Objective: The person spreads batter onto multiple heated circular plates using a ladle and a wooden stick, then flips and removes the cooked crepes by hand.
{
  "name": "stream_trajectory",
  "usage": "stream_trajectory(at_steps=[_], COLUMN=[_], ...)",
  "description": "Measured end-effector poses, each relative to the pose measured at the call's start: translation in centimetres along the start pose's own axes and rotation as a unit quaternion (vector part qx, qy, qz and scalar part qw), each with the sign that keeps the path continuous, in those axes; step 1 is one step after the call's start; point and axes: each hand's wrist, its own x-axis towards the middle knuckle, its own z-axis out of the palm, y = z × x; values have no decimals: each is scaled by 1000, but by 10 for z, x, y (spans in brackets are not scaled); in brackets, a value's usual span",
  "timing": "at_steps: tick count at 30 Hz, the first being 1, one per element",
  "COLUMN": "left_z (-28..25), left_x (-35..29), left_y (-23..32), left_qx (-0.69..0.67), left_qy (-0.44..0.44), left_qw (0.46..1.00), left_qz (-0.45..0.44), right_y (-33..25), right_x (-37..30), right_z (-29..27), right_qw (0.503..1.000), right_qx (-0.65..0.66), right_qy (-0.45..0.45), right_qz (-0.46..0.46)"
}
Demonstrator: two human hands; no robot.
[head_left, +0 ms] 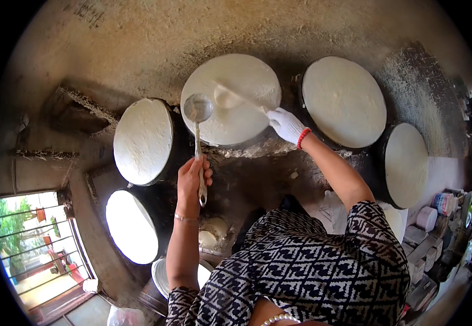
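Observation:
A metal ladle stands upright in my bare left hand, its bowl hanging over the left edge of the middle round griddle. The fingers of that hand are wrapped round the long handle. My right hand, in a white knitted glove, grips a pale spreader. The spreader is smeared by motion and reaches across the griddle from the right. White batter coats the griddle's surface, with a rounder, paler patch near the middle beneath the spreader.
More round griddles with white tops surround me: one to the left, a bright one below it, one to the right and another farther right. A barred window lies lower left. Tubs and boxes crowd the right side.

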Motion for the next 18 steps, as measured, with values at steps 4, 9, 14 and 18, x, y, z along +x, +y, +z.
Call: stream_trajectory(at_steps=[4, 9, 14, 18], left_z=[-1, 29, 2, 23], left_x=[43, 69, 43, -29], left_y=[5, -19, -1, 33], left_qx=[10, 55, -427, -444], left_qy=[-42, -25, -177, -175], left_qw=[998, 998, 866, 873], left_qz=[35, 33, -192, -100], right_y=[-26, -98, -129, -142], right_x=[-28, -64, -52, -49], right_z=[19, 82, 59, -4], right_qw=[973, 982, 961, 993], right_qx=[-33, 45, 201, 53], right_qy=[97, 58, 34, 98], right_qz=[208, 172, 186, 45])
